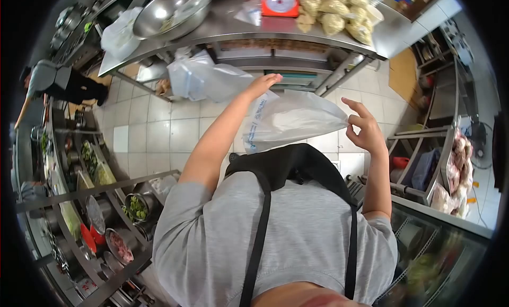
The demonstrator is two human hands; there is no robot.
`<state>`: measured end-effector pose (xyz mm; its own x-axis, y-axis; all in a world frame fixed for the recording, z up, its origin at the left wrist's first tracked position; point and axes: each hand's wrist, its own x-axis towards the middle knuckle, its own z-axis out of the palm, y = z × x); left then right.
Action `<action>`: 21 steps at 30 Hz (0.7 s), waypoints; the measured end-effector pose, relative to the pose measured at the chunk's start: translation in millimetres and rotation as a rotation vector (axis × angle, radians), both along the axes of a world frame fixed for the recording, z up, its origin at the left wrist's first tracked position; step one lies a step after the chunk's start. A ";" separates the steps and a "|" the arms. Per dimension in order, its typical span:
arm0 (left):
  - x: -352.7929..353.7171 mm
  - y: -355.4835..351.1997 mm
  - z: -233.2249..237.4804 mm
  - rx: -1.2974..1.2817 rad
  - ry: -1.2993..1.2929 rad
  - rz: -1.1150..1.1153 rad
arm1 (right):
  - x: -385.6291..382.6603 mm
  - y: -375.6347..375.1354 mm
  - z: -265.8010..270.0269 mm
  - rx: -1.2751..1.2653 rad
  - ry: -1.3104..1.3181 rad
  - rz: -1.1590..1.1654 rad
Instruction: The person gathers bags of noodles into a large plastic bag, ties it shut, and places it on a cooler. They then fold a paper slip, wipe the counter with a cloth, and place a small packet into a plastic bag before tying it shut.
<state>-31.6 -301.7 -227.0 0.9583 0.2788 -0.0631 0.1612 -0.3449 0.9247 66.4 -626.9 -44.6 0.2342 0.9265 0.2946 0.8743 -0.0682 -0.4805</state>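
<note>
Translucent plastic bag (302, 119) hangs between the hands, short of the desk (228, 26), long axis roughly left-to-right — narrowed end at the right hand (368, 132), pinched by thumb and finger; left hand (260, 87), fingers straight, together, adjoins the wide printed end — grip hidden.

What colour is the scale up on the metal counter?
The scale is bright orange-red, with a pale round dial. It shows best in the head view.

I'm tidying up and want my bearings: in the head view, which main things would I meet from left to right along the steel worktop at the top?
White plastic bag, metal bowl, red scale, pale filled bags.
</note>
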 end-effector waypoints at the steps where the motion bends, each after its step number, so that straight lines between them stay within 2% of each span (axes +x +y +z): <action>1: 20.3 -10.9 2.4 -0.118 0.194 -0.090 | 8.8 -17.3 1.5 0.013 -0.043 -0.029; 2: 38.1 -25.4 2.6 -0.233 0.394 -0.181 | 17.6 -35.6 1.0 0.013 -0.046 -0.052; 3: 53.4 -42.8 1.5 -0.225 0.392 -0.200 | 26.9 -51.8 0.1 0.028 -0.078 -0.079; 5: 75.1 -81.4 14.3 -0.111 0.769 -0.425 | 45.3 -78.7 -3.3 0.056 -0.117 -0.111; 6: 80.9 -100.7 20.1 -0.073 0.599 -0.481 | 54.3 -93.1 -7.8 0.047 -0.147 -0.140; 7: 90.5 -112.7 17.7 -0.059 0.596 -0.481 | 63.4 -104.6 -12.1 0.041 -0.178 -0.169; 9: 111.0 -130.2 4.8 -0.338 0.247 -0.538 | 83.0 -125.7 -22.9 0.045 -0.202 -0.263; 10: 119.8 -137.1 7.5 -0.535 0.260 -0.428 | 91.5 -135.9 -28.6 0.029 -0.218 -0.350; 11: 123.8 -142.3 15.0 -0.537 0.260 -0.424 | 101.3 -144.7 -34.7 0.028 -0.218 -0.345; 13: 131.2 -147.6 25.3 -0.682 0.373 -0.342 | 117.5 -153.2 -44.2 0.028 -0.242 -0.510; 14: 136.6 -147.6 21.4 -0.651 0.523 -0.342 | 121.7 -153.6 -48.1 0.061 -0.248 -0.527; 15: 135.3 -150.7 17.7 -0.650 0.523 -0.340 | 125.1 -151.9 -52.8 0.062 -0.247 -0.526; 17: 131.4 -157.3 5.9 -0.544 0.483 -0.496 | 130.5 -147.0 -66.3 0.053 -0.141 -0.607; 19: 131.0 -162.5 -6.3 -0.558 0.401 -0.506 | 132.5 -139.3 -74.4 0.073 -0.137 -0.628; 21: 125.5 -165.5 -5.7 -0.549 0.421 -0.261 | 122.8 -118.8 -71.5 0.282 -0.580 -0.840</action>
